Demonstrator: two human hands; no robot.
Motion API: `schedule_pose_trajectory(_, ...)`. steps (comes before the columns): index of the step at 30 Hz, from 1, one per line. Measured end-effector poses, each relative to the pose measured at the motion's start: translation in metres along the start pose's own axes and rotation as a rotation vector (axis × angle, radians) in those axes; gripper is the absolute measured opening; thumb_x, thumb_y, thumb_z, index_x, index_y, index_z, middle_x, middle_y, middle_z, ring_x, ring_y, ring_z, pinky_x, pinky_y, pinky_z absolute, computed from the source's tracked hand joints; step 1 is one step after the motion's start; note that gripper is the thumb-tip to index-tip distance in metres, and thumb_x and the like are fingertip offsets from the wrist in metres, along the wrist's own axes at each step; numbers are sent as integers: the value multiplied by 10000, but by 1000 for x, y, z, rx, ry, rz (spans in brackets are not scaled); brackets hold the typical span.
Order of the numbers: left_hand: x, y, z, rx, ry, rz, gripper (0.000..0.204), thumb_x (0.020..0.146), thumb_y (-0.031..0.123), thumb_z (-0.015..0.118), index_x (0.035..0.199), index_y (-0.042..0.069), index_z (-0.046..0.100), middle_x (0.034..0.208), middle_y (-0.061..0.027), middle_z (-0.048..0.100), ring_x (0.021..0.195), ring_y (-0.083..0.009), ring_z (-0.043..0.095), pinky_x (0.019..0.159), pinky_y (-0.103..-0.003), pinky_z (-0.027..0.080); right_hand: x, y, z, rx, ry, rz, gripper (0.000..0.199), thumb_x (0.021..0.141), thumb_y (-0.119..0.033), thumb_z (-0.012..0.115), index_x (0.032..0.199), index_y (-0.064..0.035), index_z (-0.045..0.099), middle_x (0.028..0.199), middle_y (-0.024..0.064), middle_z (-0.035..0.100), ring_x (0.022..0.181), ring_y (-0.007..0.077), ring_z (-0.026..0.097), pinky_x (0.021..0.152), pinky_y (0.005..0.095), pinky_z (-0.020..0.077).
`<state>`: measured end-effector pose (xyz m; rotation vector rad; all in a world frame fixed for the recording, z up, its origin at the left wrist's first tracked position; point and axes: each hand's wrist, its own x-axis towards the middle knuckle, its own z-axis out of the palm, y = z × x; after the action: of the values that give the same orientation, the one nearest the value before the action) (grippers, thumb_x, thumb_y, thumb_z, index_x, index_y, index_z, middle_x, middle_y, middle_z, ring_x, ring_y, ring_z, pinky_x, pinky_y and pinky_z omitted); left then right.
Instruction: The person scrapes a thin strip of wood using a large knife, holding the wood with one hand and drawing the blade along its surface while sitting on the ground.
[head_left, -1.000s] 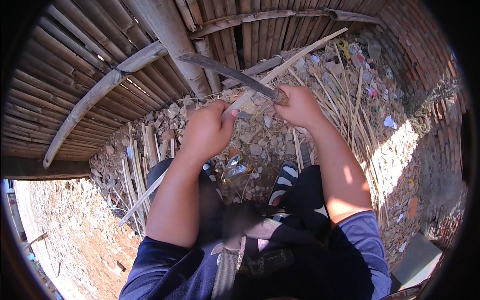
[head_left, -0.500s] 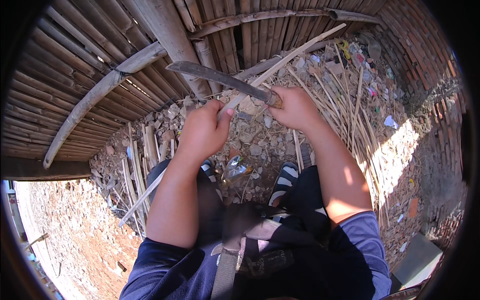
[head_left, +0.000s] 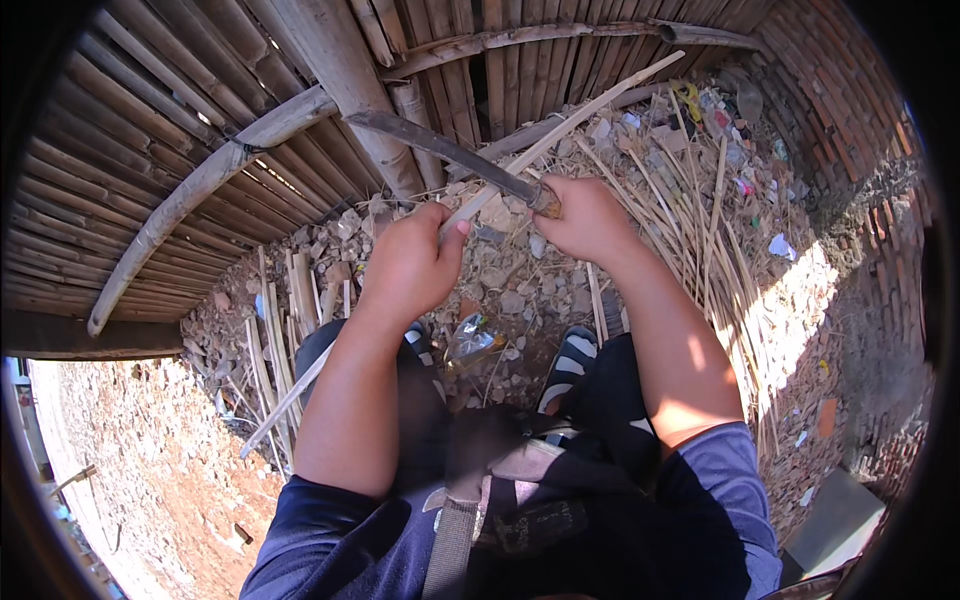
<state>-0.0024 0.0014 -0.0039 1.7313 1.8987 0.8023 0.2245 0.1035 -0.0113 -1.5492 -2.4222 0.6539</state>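
Far to the left of the left hand's grip, a curved bamboo pole is lying across a slatted bamboo wall, tied on as a brace. The left hand is closing its fingers around a long pale bamboo strip, thumb pressed on top, apparently steadying it so it cannot twist. The strip is running from the rubble by the person's left knee, up through that grip, and on toward the upper right. Just right of it, the right hand is wrapping tightly around the wooden handle of a long dark blade, whose edge is lying along the strip above the left hand, seemingly placed for shaving or splitting. Below both grips, sandalled feet are planted on stony ground. Right of the right grip, cut bamboo splints are lying piled against a brick wall.
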Motion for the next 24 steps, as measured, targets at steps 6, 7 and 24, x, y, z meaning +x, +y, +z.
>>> schedule_pose_trajectory(6, -1, 4, -3, 15, -40, 20, 300, 1005, 315, 655, 1038, 21, 707, 807, -219, 703, 778, -403, 709, 722, -479, 533, 4, 26, -7, 144, -19, 112, 427, 822, -294, 757, 1205, -109, 716, 988, 212, 737, 970, 411, 705, 851, 494, 563)
schedule_pose_trajectory(7, -1, 4, -3, 7, -48, 14, 300, 1004, 316, 656, 1037, 22, 707, 806, -217, 704, 776, -400, 709, 721, -478, 532, 5, 32, -7, 141, -15, 113, 427, 822, -294, 757, 1205, -109, 716, 988, 212, 737, 970, 411, 705, 851, 494, 563)
schedule_pose_trajectory(24, -1, 2, -2, 17, -52, 31, 299, 994, 319, 663, 1038, 27, 710, 839, -214, 709, 826, -420, 704, 752, -486, 531, 10, 41, -4, 58, 66, 136, 483, 835, -335, 764, 1254, -103, 707, 1030, 227, 742, 999, 400, 711, 881, 485, 562)
